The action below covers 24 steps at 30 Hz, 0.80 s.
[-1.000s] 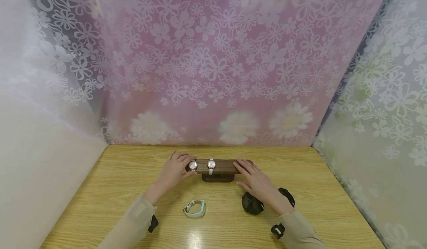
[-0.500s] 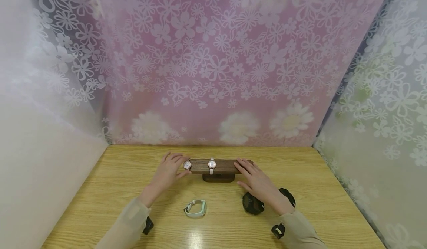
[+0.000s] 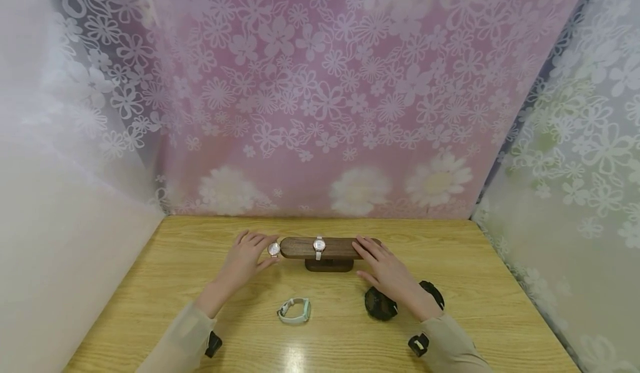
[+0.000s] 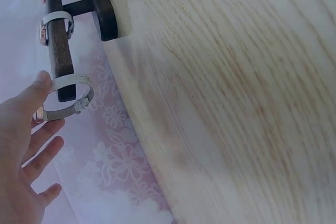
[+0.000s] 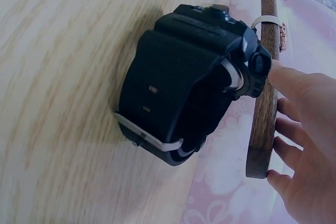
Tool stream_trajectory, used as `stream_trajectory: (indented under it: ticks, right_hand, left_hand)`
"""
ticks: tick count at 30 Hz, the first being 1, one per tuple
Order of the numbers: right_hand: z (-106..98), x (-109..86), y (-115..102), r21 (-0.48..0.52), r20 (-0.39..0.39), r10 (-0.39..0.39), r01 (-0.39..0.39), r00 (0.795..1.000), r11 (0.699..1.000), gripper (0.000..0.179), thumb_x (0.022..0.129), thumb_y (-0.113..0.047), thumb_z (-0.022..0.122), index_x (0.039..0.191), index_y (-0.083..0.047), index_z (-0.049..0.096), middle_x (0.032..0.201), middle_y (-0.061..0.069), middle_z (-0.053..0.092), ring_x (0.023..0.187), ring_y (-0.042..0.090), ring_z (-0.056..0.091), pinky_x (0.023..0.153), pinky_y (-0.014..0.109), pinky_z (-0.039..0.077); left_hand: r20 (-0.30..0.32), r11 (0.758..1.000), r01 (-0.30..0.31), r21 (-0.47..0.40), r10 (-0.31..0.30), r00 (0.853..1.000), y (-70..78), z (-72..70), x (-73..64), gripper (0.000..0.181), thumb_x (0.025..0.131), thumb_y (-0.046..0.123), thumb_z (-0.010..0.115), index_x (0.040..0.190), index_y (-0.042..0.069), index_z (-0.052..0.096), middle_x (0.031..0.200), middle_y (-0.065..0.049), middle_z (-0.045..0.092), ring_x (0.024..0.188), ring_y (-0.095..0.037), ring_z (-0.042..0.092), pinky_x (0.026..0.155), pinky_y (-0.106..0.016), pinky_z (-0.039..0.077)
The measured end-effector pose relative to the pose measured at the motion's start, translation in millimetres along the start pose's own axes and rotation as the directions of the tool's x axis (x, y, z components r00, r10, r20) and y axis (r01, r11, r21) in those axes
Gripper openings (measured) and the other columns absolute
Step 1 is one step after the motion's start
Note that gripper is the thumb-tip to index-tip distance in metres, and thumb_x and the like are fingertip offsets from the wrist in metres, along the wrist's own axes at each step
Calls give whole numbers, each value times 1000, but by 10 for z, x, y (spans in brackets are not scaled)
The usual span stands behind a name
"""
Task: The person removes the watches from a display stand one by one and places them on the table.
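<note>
With thumb and fingers, my left hand [image 3: 242, 260] pinches a small light-strapped wristwatch [image 3: 273, 249] at the left end of a dark wooden watch stand [image 3: 296, 248]. The strap is a closed loop [image 4: 90, 92], and the bar's tip shows through it in the left wrist view. A second light-strapped watch [image 3: 319, 245] sits round the middle of the bar. My right hand [image 3: 389, 273] holds the bar's right part, fingers over its top and thumb [image 5: 286, 80] at the near side.
A pale mint watch [image 3: 303, 309] lies on its side on the wooden table [image 3: 240, 339] in front of the stand. Two bulky black watches [image 3: 381, 304] are by the right forearm, one partly hidden behind it. Floral curtains [image 3: 300, 112] hang round the table's back and sides.
My left hand has drawn the watch leftward along the bar to just beyond its left end in the head view. The right hand and the other watches stay put.
</note>
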State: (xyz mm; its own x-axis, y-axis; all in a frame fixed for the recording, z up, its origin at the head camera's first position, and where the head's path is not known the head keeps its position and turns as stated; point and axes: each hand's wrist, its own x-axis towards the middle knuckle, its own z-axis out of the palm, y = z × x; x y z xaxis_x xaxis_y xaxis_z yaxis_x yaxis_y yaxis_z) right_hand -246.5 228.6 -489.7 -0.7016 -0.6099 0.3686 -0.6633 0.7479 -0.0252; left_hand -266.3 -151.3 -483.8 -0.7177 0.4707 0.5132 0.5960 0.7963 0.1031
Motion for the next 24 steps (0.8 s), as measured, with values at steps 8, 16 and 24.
stream_trajectory:
  ticks: [8, 16, 24]
  right_hand:
    - [-3, -4, -2, 8, 1, 10, -10, 1000, 1000, 71, 92, -27, 76, 151, -1, 46, 156, 21, 43, 142, 40, 42, 113, 60, 38]
    - [-11, -1, -6, 29, 2, 15, -15, 1000, 999, 71, 92, -26, 76, 151, 0, 46, 156, 22, 43, 142, 41, 42, 113, 62, 37]
    - [-3, -7, 2, 28, 8, 16, -16, 1000, 999, 71, 92, -26, 76, 151, -1, 45, 156, 21, 42, 143, 40, 41, 114, 61, 36]
  left_hand:
    - [-12, 1000, -22, -16, 22, 1000, 99, -111, -31, 53, 85, 37, 81, 129, 11, 68, 112, -6, 73, 111, -29, 65, 112, -59, 39]
    - [-11, 999, -21, -36, 21, 1000, 175, -153, -76, 56, 85, 37, 81, 132, 11, 65, 117, -3, 73, 112, -26, 65, 114, -57, 39]
    - [-28, 999, 4, -41, -5, 1000, 181, -147, -177, 57, 78, 30, 89, 125, 10, 64, 115, -4, 74, 111, -29, 65, 111, -61, 39]
